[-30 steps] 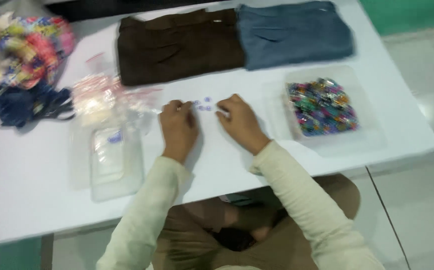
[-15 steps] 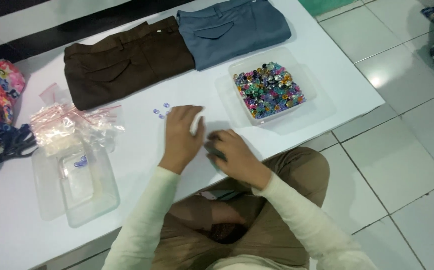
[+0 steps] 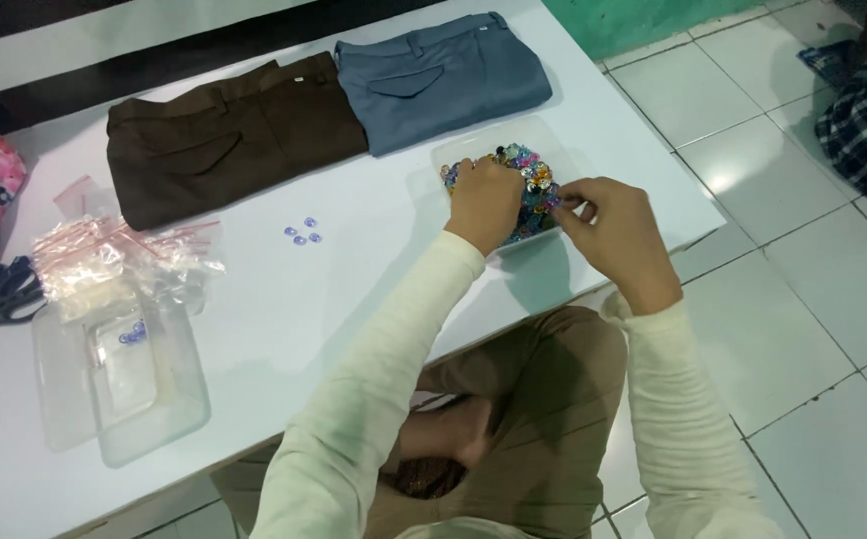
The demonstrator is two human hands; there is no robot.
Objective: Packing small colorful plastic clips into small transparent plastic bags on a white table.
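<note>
While checking the right end of the white bench (image 3: 354, 299), found a shallow clear tray (image 3: 453, 158) heaped with small mixed-colour beads (image 3: 525, 158), set close to the front edge. Found the left hand (image 3: 485, 205) lying palm-down in the tray, fingers curled onto the heap; cannot tell whether anything is gripped beneath them. Found the right hand (image 3: 613, 235) at the tray's right rim, thumb and forefinger pressed together, seemingly on one small bead, though too small to confirm. Noted four loose pale-blue beads (image 3: 302, 232) lying well apart from the tray, mid-bench, unguarded. Recorded as main hazard: spillage onto the tiled floor (image 3: 803, 299), likely through a nudge of the light tray by the left forearm or a drag of the sleeve across its rim. Judged as second hazard: loss of the pinched bead, given so slight a grip and a position just beside the bench edge. Judged as third hazard: rolling of the loose four, should the bench be jolted. Logged further along: folded brown trousers (image 3: 224, 140), folded blue-grey trousers (image 3: 438, 75), a pile of small zip bags (image 3: 114, 260) and a clear lidded box (image 3: 119, 399), all clear of both hands.
</note>
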